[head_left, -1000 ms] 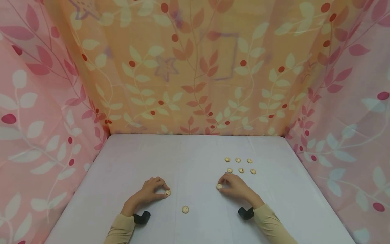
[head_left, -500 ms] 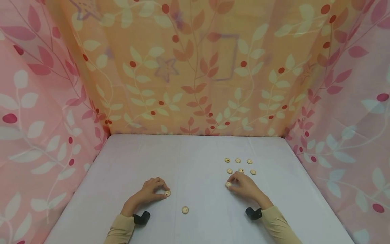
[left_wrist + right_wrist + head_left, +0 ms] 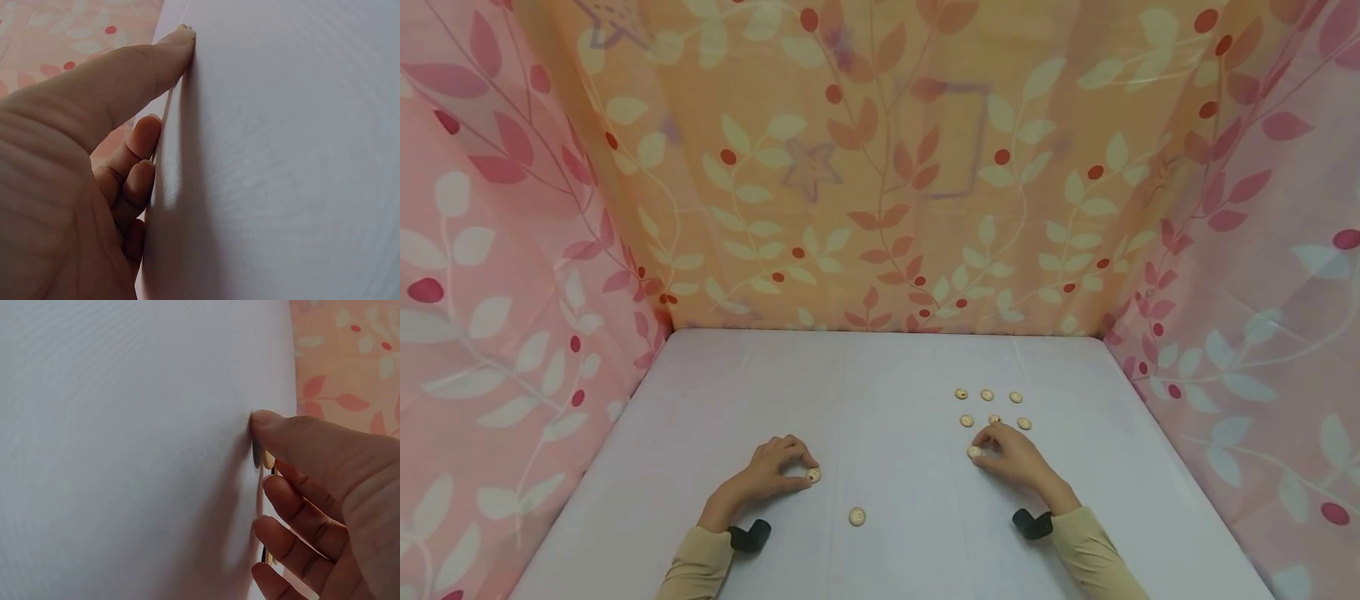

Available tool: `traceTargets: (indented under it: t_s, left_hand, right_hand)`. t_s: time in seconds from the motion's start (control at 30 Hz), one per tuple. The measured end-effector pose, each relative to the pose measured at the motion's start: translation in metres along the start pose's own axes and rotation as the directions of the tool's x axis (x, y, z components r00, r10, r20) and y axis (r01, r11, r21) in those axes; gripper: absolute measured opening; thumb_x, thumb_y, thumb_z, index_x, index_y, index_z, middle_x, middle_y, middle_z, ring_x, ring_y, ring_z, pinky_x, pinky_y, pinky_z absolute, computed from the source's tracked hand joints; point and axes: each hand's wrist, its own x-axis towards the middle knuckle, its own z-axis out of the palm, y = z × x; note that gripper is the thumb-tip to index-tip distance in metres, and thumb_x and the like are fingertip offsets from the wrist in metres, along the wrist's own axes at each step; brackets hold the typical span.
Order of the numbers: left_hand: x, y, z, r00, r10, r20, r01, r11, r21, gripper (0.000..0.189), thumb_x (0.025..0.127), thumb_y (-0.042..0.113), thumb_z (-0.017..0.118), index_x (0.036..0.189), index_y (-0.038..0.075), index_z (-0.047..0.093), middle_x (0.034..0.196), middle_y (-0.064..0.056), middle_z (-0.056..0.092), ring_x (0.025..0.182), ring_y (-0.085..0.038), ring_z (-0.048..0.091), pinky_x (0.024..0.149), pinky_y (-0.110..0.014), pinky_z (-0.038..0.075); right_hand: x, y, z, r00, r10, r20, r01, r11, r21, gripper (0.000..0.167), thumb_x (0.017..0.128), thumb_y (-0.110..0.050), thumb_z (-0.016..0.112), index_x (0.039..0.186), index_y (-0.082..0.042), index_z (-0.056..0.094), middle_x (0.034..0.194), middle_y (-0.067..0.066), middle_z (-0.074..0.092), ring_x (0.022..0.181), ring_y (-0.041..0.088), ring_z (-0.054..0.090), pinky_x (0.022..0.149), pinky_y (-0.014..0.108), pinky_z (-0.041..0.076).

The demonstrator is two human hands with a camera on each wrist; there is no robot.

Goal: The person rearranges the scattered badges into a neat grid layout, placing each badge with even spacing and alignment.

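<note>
My left hand (image 3: 775, 468) pinches a small round wooden disc (image 3: 813, 475) between thumb and fingertip, low over the white table. In the left wrist view the thumb and curled fingers of the left hand (image 3: 94, 112) hide nearly all of that disc. With thumb and finger, my right hand (image 3: 1017, 457) holds another pale disc (image 3: 974, 452) just in front of two short rows of similar discs. The nearer row's middle disc (image 3: 995, 419) is partly covered by that hand. One more disc (image 3: 857, 517) lies flat on the table between the hands, closer to the front.
The back row includes a disc (image 3: 987, 395) in its middle. All of this sits on a white-covered table (image 3: 880, 375). Leaf-patterned cloth (image 3: 880, 167) hangs behind it and along both sides. Each wrist wears a black camera (image 3: 1032, 524).
The right hand has moved right with its disc, uncovering the nearer row's left disc and partly covering the middle one. The left hand stays in place, still pinching its disc.
</note>
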Motion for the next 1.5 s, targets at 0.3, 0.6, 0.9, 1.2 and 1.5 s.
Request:
traceTargets:
  t_s: [0.3,0.6,0.9,1.2,1.5]
  left_hand:
    - [0.000,0.001,0.000,1.000,-0.009,0.005,0.009,1.000,0.000,0.018,0.078,0.034,0.072,0.093,0.031,0.063,0.107,0.012,0.053,0.100,-0.015,0.043,0.088,-0.048,0.028]
    - [0.000,0.002,-0.001,1.000,-0.008,0.004,0.008,1.000,-0.010,0.018,0.078,0.033,0.073,0.093,0.030,0.063,0.107,0.011,0.053,0.100,-0.014,0.043,0.088,-0.048,0.028]
    - [0.000,-0.002,0.000,1.000,0.002,0.000,-0.002,1.000,0.001,0.017,0.078,0.036,0.072,0.093,0.032,0.063,0.107,0.012,0.053,0.098,-0.013,0.043,0.087,-0.047,0.028]
    - [0.001,-0.002,0.000,1.000,0.011,-0.011,-0.011,1.000,0.003,0.017,0.079,0.035,0.072,0.093,0.031,0.063,0.106,0.012,0.054,0.097,-0.013,0.043,0.087,-0.047,0.028]
    - [0.000,-0.002,0.001,0.998,0.043,-0.036,-0.042,0.999,0.010,0.017,0.079,0.033,0.072,0.093,0.029,0.064,0.106,0.009,0.054,0.095,-0.014,0.043,0.084,-0.046,0.029]
  right_hand:
    - [0.002,0.001,-0.001,1.000,0.014,0.013,-0.015,0.999,0.033,0.017,0.077,-0.027,0.075,0.087,-0.023,0.064,0.085,-0.010,0.056,0.079,0.009,0.048,0.073,0.032,0.041]
    - [0.002,0.005,0.001,1.000,-0.026,0.000,0.026,0.999,0.044,0.018,0.077,-0.026,0.075,0.090,-0.022,0.064,0.084,-0.010,0.055,0.076,0.009,0.047,0.070,0.027,0.040]
    - [0.002,0.002,0.006,0.993,-0.104,-0.062,0.107,0.993,0.054,0.022,0.074,-0.023,0.078,0.092,-0.021,0.064,0.080,-0.011,0.056,0.073,0.007,0.049,0.067,0.024,0.041]
    - [0.005,-0.010,0.015,0.966,-0.220,-0.134,0.226,0.974,0.029,0.023,0.070,-0.019,0.080,0.089,-0.019,0.066,0.077,-0.008,0.056,0.067,0.006,0.048,0.061,0.021,0.039]
    - [0.011,-0.032,0.021,0.956,-0.271,-0.110,0.275,0.961,0.025,0.025,0.071,-0.021,0.080,0.093,-0.018,0.067,0.075,-0.009,0.052,0.064,0.003,0.042,0.058,0.020,0.036]
